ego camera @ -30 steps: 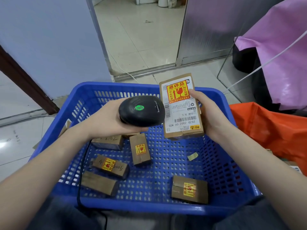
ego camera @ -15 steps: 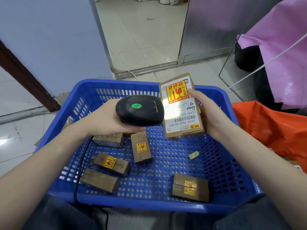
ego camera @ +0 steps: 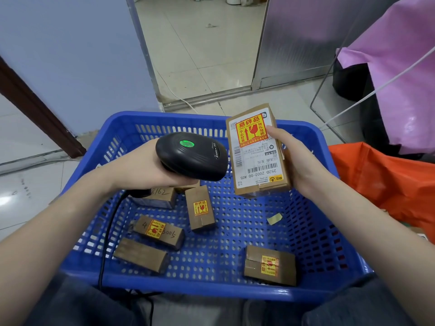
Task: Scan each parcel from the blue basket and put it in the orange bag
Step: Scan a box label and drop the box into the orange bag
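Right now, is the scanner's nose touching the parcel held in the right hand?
Apart. The head view shows blue basket mesh between the scanner and the held parcel.

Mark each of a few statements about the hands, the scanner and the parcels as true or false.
1. The left hand grips the black scanner. True.
2. The right hand is empty. False: it holds a labelled parcel upright above the blue basket.
3. The scanner's top light glows green. True.
4. The blue basket holds no parcels. False: several brown parcels lie in it.
5. The orange bag lies right of the basket. True.
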The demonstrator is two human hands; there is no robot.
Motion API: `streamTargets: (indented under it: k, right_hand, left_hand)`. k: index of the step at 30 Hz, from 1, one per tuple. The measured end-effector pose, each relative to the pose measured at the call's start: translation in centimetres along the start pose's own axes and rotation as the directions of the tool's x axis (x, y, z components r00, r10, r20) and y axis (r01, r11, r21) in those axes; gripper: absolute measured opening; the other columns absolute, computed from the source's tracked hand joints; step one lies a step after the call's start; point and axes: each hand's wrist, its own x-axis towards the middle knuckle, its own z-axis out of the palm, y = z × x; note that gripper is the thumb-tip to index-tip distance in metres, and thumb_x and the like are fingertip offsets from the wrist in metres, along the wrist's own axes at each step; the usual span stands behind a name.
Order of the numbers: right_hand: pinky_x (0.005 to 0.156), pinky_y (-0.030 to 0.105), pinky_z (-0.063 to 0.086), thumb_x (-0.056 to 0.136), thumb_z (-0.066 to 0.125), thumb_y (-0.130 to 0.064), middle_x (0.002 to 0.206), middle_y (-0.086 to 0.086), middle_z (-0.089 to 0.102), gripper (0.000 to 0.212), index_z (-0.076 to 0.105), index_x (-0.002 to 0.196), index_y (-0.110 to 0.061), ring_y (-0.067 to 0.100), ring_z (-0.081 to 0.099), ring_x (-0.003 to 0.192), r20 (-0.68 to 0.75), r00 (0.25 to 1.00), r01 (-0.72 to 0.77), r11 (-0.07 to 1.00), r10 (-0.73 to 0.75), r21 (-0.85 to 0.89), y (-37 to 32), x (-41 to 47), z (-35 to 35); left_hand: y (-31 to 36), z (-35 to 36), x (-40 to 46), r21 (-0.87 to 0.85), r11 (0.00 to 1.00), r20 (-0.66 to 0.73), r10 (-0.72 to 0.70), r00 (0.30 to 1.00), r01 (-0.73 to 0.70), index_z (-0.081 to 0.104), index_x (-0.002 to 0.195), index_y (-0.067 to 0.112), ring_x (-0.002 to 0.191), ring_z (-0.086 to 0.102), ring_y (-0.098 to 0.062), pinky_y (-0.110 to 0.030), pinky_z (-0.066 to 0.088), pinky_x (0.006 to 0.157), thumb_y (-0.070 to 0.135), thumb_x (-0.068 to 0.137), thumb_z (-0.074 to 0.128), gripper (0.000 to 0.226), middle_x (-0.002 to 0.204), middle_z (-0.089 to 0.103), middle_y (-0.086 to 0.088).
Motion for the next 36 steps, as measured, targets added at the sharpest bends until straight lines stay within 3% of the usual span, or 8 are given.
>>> streamTargets:
  k: [6, 13, 17, 22, 26, 28, 32, 36]
  right_hand:
    - [0.081, 0.033, 0.055, 0.090, 0.055, -0.044, 0.101, -0.002, 0.075, 0.029, 0.066, 0.110, -0.026, 0.016, 0.071, 0.092, 0.000, 1.000, 0.002, 1.000, -0.002, -0.003, 0.0, 0.0, 0.0]
    - [0.085, 0.036, 0.055, 0.091, 0.054, -0.045, 0.106, 0.000, 0.073, 0.036, 0.063, 0.118, -0.023, 0.018, 0.070, 0.097, -0.005, 1.000, -0.006, 1.000, 0.006, -0.002, -0.1, 0.0, 0.1]
    - [0.088, 0.035, 0.053, 0.091, 0.054, -0.043, 0.107, -0.002, 0.072, 0.039, 0.060, 0.122, -0.021, 0.015, 0.068, 0.100, 0.003, 1.000, 0.013, 1.000, -0.013, 0.017, -0.4, -0.2, -0.2]
    - [0.086, 0.039, 0.054, 0.090, 0.056, -0.033, 0.099, -0.001, 0.071, 0.042, 0.055, 0.127, -0.013, 0.016, 0.067, 0.094, -0.063, 0.993, 0.104, 0.992, -0.099, 0.072, -2.3, -0.8, -2.9]
    - [0.058, 0.026, 0.050, 0.081, 0.059, -0.030, 0.084, -0.004, 0.065, 0.049, 0.055, 0.126, -0.009, 0.010, 0.061, 0.075, -0.176, 0.958, 0.243, 0.968, -0.228, 0.065, -4.6, -2.4, -7.6]
    - [0.059, 0.027, 0.049, 0.071, 0.062, -0.030, 0.085, -0.003, 0.068, 0.053, 0.056, 0.120, -0.012, 0.007, 0.064, 0.069, -0.261, 0.926, 0.285, 0.958, -0.274, 0.008, -5.0, -3.2, -10.8]
    - [0.071, 0.033, 0.049, 0.082, 0.064, -0.017, 0.094, 0.000, 0.068, 0.039, 0.051, 0.119, -0.014, 0.011, 0.064, 0.076, -0.458, 0.839, 0.292, 0.953, -0.295, -0.078, -4.0, -5.4, -17.9]
    - [0.070, 0.032, 0.048, 0.086, 0.062, -0.019, 0.096, 0.000, 0.067, 0.030, 0.053, 0.115, -0.016, 0.015, 0.063, 0.082, -0.561, 0.790, 0.211, 0.968, -0.249, -0.133, -1.3, -7.5, -24.2]
  left_hand:
    - [0.0, -0.1, 0.0, 0.070, 0.997, 0.001, -0.015, 1.000, 0.015, 0.066, 0.111, 0.026, 0.102, 0.066, -0.007, -0.032, 0.054, 0.091, 0.045, 0.059, 0.075, 0.056, 0.107, 0.071, 0.008]
    - [0.2, 0.3, -0.1, 0.067, 0.998, -0.104, -0.007, 0.995, 0.014, 0.066, 0.099, 0.042, 0.094, 0.066, 0.001, -0.014, 0.052, 0.080, 0.052, 0.053, 0.074, 0.048, 0.099, 0.071, 0.018]
    - [0.5, 1.4, 0.3, 0.102, 0.995, -0.218, 0.002, 0.976, 0.021, 0.062, 0.097, 0.040, 0.089, 0.064, 0.005, -0.015, 0.048, 0.074, 0.039, 0.065, 0.082, 0.038, 0.094, 0.068, 0.023]
    - [2.3, 3.6, 1.3, 0.101, 0.995, -0.317, 0.013, 0.948, 0.020, 0.059, 0.096, 0.040, 0.077, 0.061, 0.008, -0.012, 0.042, 0.065, 0.050, 0.058, 0.070, 0.041, 0.082, 0.065, 0.029]
    - [4.1, 6.4, 3.4, 0.036, 0.999, -0.378, 0.002, 0.926, 0.012, 0.057, 0.078, 0.033, 0.048, 0.052, 0.010, -0.007, 0.037, 0.047, 0.024, 0.076, 0.077, 0.022, 0.054, 0.059, 0.027]
    - [5.2, 8.2, 4.7, -0.005, 1.000, -0.369, -0.017, 0.929, 0.016, 0.060, 0.077, 0.022, 0.042, 0.044, 0.002, -0.011, 0.036, 0.045, 0.024, 0.078, 0.075, 0.015, 0.050, 0.056, 0.017]
    - [7.3, 12.3, 8.0, -0.041, 0.999, -0.336, -0.030, 0.941, 0.017, 0.060, 0.077, 0.008, 0.042, 0.040, -0.003, -0.017, 0.036, 0.043, 0.022, 0.079, 0.073, 0.019, 0.047, 0.053, 0.008]
    - [9.3, 17.0, 10.9, 0.013, 1.000, -0.230, 0.005, 0.973, -0.002, 0.060, 0.078, 0.014, 0.049, 0.044, -0.005, -0.015, 0.038, 0.048, 0.022, 0.080, 0.071, 0.014, 0.048, 0.055, 0.009]
